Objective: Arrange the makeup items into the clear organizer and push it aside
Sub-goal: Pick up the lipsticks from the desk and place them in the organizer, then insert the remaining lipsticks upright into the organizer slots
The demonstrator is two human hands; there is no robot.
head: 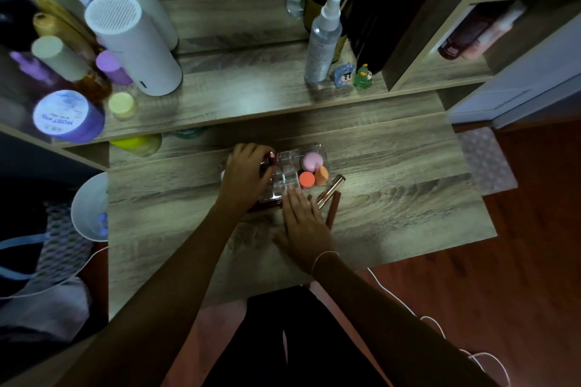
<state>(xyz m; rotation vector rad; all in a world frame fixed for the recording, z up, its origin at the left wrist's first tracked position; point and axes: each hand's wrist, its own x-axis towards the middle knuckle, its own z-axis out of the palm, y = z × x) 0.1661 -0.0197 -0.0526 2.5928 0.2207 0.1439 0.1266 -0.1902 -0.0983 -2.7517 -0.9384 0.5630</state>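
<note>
the wooden dressing table (pixel 393 198) carries the clear organizer (pixel 284 177) at frame centre: rigid, slick plastic, probably light, best pushed by its side walls. sponges inside look soft: pink (pixel 312 161), two orange (pixel 314 178). left hand (pixel 246 174) pinches a small dark red lipstick (pixel 271 158) over the left cells; right hand (pixel 303 223) lies flat, holding nothing, beside a rose-gold tube (pixel 330 190). spray bottle (pixel 323 38) and figurines (pixel 353 75) stand well clear above

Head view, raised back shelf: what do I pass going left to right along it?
Purple-lidded jar → small yellow-lidded jar → tall white cylinder → clear spray bottle → blue figurine → green figurine.
</note>
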